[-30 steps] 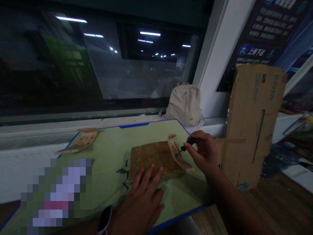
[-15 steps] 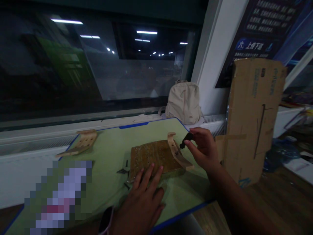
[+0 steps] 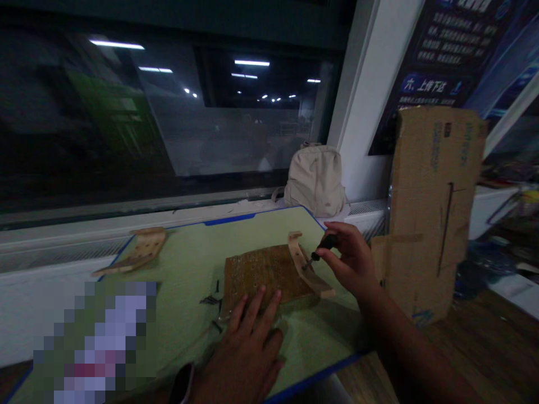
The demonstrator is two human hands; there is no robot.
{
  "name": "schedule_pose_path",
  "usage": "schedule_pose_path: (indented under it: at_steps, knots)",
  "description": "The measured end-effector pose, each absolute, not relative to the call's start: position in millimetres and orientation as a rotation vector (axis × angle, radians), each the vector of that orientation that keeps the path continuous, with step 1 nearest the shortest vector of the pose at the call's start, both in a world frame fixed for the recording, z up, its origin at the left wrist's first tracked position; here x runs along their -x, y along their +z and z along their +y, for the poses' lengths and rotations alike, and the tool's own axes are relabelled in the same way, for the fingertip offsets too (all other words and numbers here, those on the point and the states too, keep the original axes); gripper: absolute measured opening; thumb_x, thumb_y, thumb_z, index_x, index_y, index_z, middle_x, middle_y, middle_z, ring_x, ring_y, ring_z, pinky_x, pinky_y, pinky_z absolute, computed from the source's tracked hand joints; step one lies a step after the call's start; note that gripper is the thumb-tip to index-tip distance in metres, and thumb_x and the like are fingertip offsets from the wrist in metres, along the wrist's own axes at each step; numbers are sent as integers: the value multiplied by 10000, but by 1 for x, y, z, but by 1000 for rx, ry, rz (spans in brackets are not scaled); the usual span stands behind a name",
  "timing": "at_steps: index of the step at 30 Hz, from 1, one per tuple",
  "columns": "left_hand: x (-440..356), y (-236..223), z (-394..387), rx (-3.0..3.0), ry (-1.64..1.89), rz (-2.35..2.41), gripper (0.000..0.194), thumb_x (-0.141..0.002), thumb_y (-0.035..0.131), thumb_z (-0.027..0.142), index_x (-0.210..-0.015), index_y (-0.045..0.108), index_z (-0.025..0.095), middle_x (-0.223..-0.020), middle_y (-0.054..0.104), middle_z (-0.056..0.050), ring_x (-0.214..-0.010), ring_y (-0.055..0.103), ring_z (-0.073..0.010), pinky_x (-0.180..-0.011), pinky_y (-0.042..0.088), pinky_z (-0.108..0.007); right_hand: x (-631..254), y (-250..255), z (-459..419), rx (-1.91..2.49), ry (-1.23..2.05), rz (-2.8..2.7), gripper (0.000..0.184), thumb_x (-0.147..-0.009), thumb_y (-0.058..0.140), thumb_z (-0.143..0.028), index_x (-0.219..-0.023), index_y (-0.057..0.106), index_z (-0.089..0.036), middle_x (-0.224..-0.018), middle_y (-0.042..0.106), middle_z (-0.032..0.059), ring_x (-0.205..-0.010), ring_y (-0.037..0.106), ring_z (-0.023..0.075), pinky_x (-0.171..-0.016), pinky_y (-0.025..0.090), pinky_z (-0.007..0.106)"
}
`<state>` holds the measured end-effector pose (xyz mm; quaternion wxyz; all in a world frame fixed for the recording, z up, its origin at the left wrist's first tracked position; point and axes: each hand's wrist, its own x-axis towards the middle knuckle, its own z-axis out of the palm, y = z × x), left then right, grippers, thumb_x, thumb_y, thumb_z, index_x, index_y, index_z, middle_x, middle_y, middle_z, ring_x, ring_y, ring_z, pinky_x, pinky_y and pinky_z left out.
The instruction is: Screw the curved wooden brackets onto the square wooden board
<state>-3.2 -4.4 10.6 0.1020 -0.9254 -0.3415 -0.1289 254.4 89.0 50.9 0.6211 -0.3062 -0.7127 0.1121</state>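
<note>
A brown curved wooden panel (image 3: 263, 269) lies on the pale green table. My left hand (image 3: 248, 342) rests on its near edge, fingers spread and flat. Against the panel's right end stands a light curved wooden piece (image 3: 309, 275) with holes in it. My right hand (image 3: 351, 255) grips the dark handle of a screwdriver (image 3: 326, 244), whose shaft points down and left to a hole in that curved piece. Whether the tip sits on a screw is too small to tell. Several dark screws (image 3: 209, 300) lie just left of the panel.
A second curved wooden piece (image 3: 145, 249) with holes lies at the table's far left edge. Nearer on the left is a pixelated patch. A beige backpack (image 3: 315, 179) sits by the window, and a large cardboard sheet (image 3: 429, 224) stands to the right of the table (image 3: 185, 252).
The screwdriver has tipped a little, and more of its shaft shows between handle and curved piece. My left hand stays on the panel. The whole view has shifted slightly.
</note>
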Motion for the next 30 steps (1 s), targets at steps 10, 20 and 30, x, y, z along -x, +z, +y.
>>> schedule_pose_path:
  at_steps: [10, 20, 30]
  knots:
    - [1, 14, -6, 2717, -383, -1007, 245, -855, 716, 252, -1083, 646, 193, -1594, 391, -184, -1436, 390, -437, -1072, 413, -623, -256, 53, 87, 642, 332, -1834, 297, -1037, 405, -413, -1244, 558, -264, -1061, 586, 75, -917, 609, 196, -758, 542, 353]
    - [0, 15, -7, 2774, -392, -1064, 273, -950, 655, 453, -1039, 648, 195, -1625, 345, -163, -1463, 349, -441, -1081, 417, -659, -255, 50, 86, 633, 223, -1618, 470, -843, 766, -169, -1250, 602, -338, -926, 716, 4, -814, 729, 173, -730, 616, 324]
    - [1, 13, -6, 2786, -369, -1052, 296, -943, 664, 463, -1076, 661, 199, -1612, 367, -167, -1460, 360, -436, -1085, 427, -634, -255, 52, 89, 621, 457, -1606, 327, -982, 573, -177, -1235, 665, -362, -1064, 755, 15, -982, 741, 156, -881, 602, 320]
